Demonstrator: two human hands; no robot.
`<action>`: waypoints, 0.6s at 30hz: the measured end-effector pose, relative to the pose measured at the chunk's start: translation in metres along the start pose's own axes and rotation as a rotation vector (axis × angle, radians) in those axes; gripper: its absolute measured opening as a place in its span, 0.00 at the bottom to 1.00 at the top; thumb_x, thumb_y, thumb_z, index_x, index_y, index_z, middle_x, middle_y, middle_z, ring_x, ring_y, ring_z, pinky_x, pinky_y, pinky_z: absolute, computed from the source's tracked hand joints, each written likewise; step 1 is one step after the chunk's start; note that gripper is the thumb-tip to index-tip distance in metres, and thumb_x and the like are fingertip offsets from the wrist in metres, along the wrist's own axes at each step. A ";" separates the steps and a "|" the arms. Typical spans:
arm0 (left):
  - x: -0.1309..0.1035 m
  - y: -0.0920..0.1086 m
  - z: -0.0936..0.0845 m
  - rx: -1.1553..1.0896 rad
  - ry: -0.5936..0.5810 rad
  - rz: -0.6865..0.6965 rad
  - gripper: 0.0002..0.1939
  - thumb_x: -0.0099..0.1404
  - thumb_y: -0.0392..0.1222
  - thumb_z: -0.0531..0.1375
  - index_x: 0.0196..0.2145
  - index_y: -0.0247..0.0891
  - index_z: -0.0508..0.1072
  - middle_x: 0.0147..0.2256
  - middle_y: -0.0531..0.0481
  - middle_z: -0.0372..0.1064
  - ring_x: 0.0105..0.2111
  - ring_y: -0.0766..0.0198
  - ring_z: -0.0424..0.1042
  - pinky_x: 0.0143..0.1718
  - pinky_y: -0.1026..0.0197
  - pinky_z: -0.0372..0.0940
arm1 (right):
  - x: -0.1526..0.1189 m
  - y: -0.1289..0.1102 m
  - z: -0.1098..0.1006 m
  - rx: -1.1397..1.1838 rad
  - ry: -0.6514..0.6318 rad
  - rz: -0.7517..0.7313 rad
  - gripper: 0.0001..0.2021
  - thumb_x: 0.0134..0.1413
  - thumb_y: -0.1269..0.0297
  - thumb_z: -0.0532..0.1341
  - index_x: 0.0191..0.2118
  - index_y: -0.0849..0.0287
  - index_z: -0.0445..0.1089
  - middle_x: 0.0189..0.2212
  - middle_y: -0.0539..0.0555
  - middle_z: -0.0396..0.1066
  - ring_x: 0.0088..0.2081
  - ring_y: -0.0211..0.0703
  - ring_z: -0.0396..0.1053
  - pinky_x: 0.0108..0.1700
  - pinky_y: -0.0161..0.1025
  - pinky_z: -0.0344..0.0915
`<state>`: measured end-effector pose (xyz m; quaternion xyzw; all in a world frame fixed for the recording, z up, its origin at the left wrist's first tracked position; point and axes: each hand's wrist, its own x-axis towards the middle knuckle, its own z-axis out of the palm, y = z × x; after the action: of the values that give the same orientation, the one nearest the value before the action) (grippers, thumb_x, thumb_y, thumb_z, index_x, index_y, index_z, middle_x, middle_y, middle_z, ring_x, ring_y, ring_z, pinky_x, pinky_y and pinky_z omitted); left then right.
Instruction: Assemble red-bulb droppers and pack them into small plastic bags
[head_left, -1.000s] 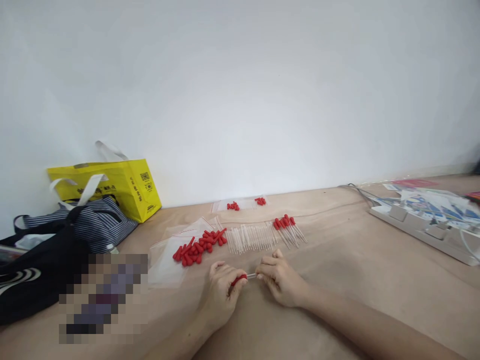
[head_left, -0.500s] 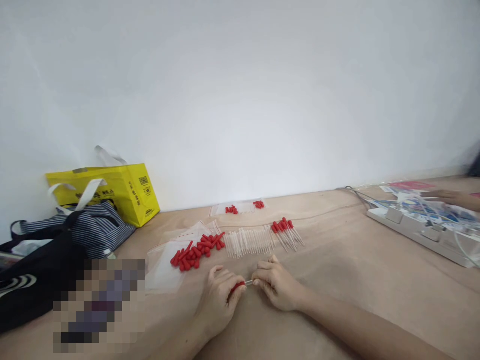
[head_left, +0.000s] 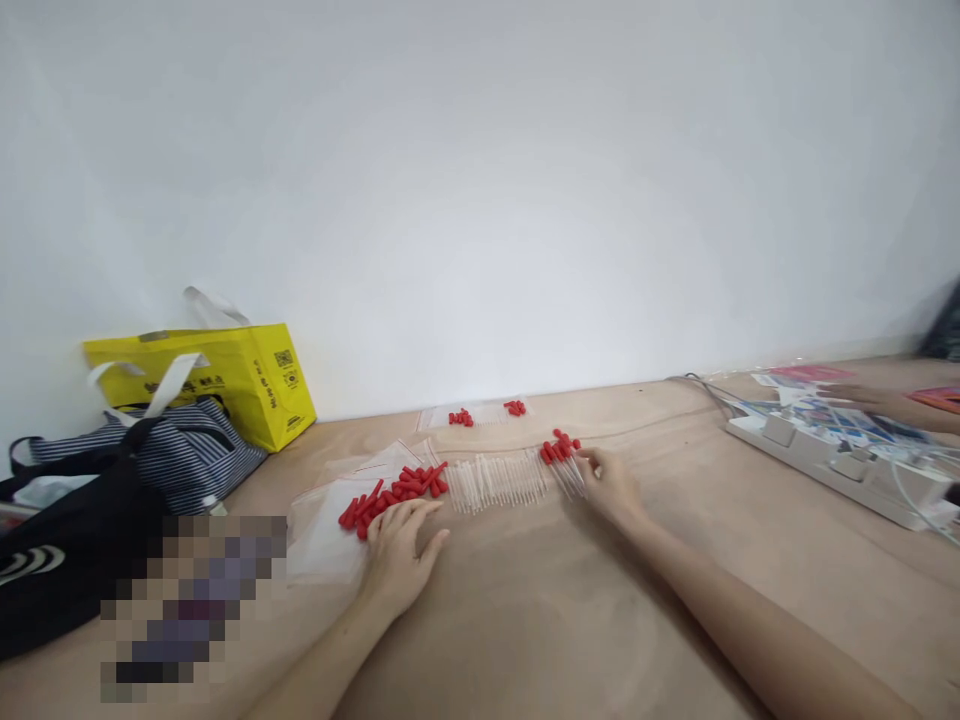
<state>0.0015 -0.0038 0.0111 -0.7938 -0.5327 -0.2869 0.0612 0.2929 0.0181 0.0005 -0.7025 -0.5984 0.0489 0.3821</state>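
Observation:
In the head view my left hand [head_left: 397, 560] hangs over the near edge of a heap of red rubber bulbs [head_left: 409, 484], its thumb apart from the fingers and nothing seen in it. Right of the heap, bare glass tubes [head_left: 499, 482] lie side by side in a row. My right hand [head_left: 609, 485] is at the right end of that row, at the glass droppers with red bulbs [head_left: 555, 453]. Its fingertips are pinched at the outermost dropper, whose tube they partly hide.
Clear zip bags [head_left: 319, 540] lie under and left of the bulbs. A further bag [head_left: 491, 413] with bulbs and tubes is by the wall. Left stand a yellow bag [head_left: 262, 385] and a striped bag [head_left: 187, 450]. At right, a white power strip [head_left: 825, 460] and another person's hand [head_left: 862, 395].
My hands have parted from the red bulb and glass tube they held together. The left moved left to the bulb heap and opened; the right moved up and right to the assembled droppers.

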 end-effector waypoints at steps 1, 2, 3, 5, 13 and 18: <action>0.001 -0.003 0.000 0.012 -0.010 -0.022 0.10 0.56 0.41 0.56 0.37 0.42 0.70 0.39 0.49 0.68 0.42 0.54 0.64 0.42 0.50 0.54 | 0.006 0.006 0.001 -0.018 0.027 0.067 0.16 0.53 0.65 0.47 0.41 0.61 0.68 0.32 0.56 0.70 0.36 0.44 0.66 0.36 0.38 0.55; 0.002 -0.004 0.001 0.021 -0.021 -0.040 0.08 0.56 0.40 0.56 0.35 0.43 0.71 0.39 0.49 0.69 0.42 0.54 0.64 0.42 0.50 0.54 | 0.011 0.010 0.003 -0.050 0.037 0.120 0.16 0.53 0.64 0.47 0.41 0.62 0.68 0.32 0.57 0.70 0.36 0.45 0.66 0.37 0.38 0.55; 0.002 -0.005 0.001 0.026 -0.033 -0.050 0.07 0.56 0.40 0.56 0.33 0.43 0.71 0.38 0.50 0.69 0.41 0.54 0.64 0.41 0.50 0.54 | 0.014 0.013 0.005 -0.086 0.034 0.157 0.16 0.53 0.64 0.47 0.41 0.61 0.68 0.33 0.57 0.71 0.37 0.46 0.66 0.38 0.39 0.55; 0.003 -0.004 0.001 0.032 -0.048 -0.054 0.06 0.55 0.40 0.56 0.32 0.44 0.71 0.38 0.50 0.69 0.41 0.54 0.64 0.41 0.49 0.53 | 0.017 0.016 0.010 -0.150 0.015 0.223 0.15 0.52 0.64 0.48 0.40 0.59 0.68 0.34 0.56 0.71 0.39 0.46 0.66 0.41 0.41 0.53; 0.002 -0.002 0.001 0.040 -0.084 -0.058 0.05 0.55 0.39 0.57 0.30 0.43 0.72 0.37 0.50 0.69 0.41 0.55 0.64 0.42 0.49 0.51 | 0.017 0.019 0.017 -0.192 -0.025 0.248 0.14 0.50 0.60 0.51 0.39 0.58 0.69 0.33 0.56 0.71 0.40 0.48 0.66 0.43 0.44 0.52; 0.001 -0.003 0.002 0.052 -0.090 -0.054 0.05 0.55 0.38 0.57 0.30 0.44 0.72 0.37 0.51 0.68 0.42 0.55 0.63 0.42 0.49 0.51 | 0.014 0.015 0.015 -0.206 0.018 0.160 0.14 0.50 0.59 0.51 0.38 0.58 0.69 0.35 0.56 0.70 0.39 0.46 0.65 0.42 0.42 0.52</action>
<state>0.0004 -0.0006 0.0092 -0.7894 -0.5635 -0.2385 0.0501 0.3008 0.0373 -0.0130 -0.7839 -0.5388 0.0114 0.3082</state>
